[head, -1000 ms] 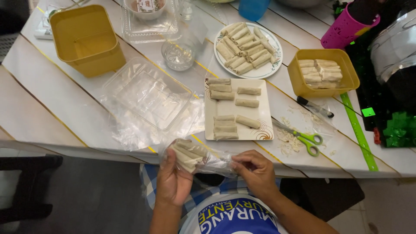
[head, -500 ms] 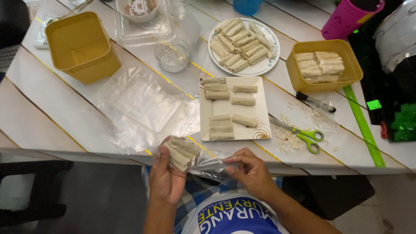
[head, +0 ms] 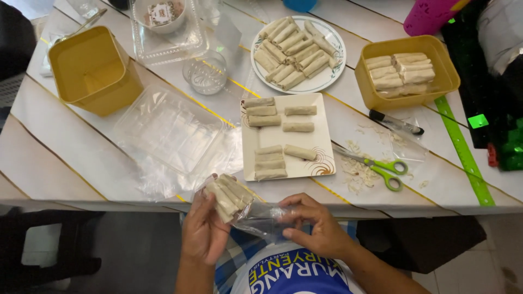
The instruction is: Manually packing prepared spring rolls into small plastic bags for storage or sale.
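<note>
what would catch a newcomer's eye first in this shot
At the near table edge, the left hand grips a clear plastic bag of pale rolled spring rolls while the right hand pinches the bag's loose end. Just beyond sits a white square plate with more rolls in rows, and green-handled scissors lie to its right among scraps.

White striped table with yellow tubs, plates of rolls, scissors, seemingly a marker.

right hand shifted lower along clear bag, twisting it tighter
</note>
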